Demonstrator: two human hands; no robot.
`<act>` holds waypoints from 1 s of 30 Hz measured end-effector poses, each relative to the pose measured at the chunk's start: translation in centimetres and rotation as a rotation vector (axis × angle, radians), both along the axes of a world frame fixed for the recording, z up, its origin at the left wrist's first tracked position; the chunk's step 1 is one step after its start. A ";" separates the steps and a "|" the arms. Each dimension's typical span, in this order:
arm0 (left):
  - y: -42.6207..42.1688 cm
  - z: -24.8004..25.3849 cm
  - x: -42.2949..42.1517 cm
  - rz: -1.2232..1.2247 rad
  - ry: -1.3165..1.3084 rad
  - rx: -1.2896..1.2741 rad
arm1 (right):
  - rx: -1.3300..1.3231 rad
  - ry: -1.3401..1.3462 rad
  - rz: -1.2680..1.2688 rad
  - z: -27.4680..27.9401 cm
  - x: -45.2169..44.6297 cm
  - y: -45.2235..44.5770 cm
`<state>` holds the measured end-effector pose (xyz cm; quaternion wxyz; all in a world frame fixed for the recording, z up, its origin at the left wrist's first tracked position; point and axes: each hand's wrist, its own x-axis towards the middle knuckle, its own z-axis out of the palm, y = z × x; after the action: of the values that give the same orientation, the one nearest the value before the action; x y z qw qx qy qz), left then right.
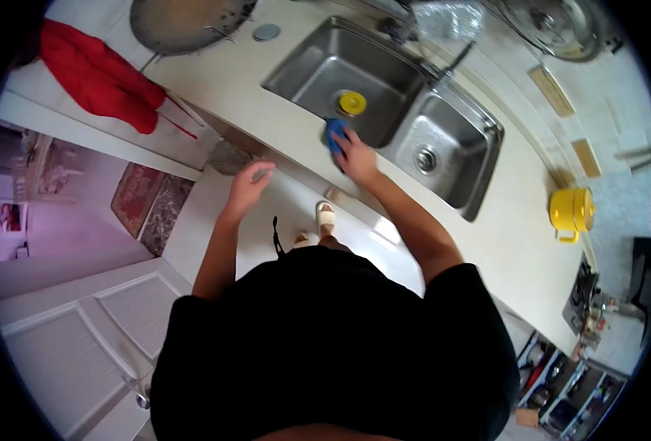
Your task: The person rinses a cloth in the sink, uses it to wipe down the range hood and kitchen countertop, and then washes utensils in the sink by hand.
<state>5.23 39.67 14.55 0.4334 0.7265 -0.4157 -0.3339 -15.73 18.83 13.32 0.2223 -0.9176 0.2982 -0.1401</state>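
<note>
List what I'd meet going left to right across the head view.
Red cloth, left hand, blue cloth under the right hand, smaller sink basin, yellow pot.

cloth [333, 134] on counter [296, 126], sink's [380, 77] near edge | pot [572, 208] right of sink

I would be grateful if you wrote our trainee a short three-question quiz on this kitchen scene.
1. Which of the person's hands is on the blue cloth?
2. Fill the gap: the round yellow item lies in the ____ (larger or smaller) basin of the sink.
3. True or false: the yellow pot stands on the counter.

Key: 1. The right hand. 2. Larger. 3. True.
</note>
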 end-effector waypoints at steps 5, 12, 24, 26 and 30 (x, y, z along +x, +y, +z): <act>3.6 2.2 2.9 0.284 -0.125 0.141 | -0.079 0.184 0.520 1.1 -4.4 1.1; 0.3 2.2 5.1 0.377 -0.062 0.184 | -0.111 0.029 0.830 -0.8 14.2 -2.4; -11.0 3.1 7.6 0.199 0.053 0.086 | 0.671 -0.032 -0.297 -2.1 20.1 -19.6; -14.9 4.1 6.5 0.104 0.244 0.095 | 1.267 -0.493 -0.498 -1.7 14.9 -20.4; -25.7 0.6 3.2 -0.089 0.902 0.212 | 1.657 -0.755 -0.376 2.6 7.7 -17.5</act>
<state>8.46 13.93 15.11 0.4795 0.5306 -0.1802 -0.6753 -8.02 1.28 15.88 0.8627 -0.2961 0.3548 -0.2056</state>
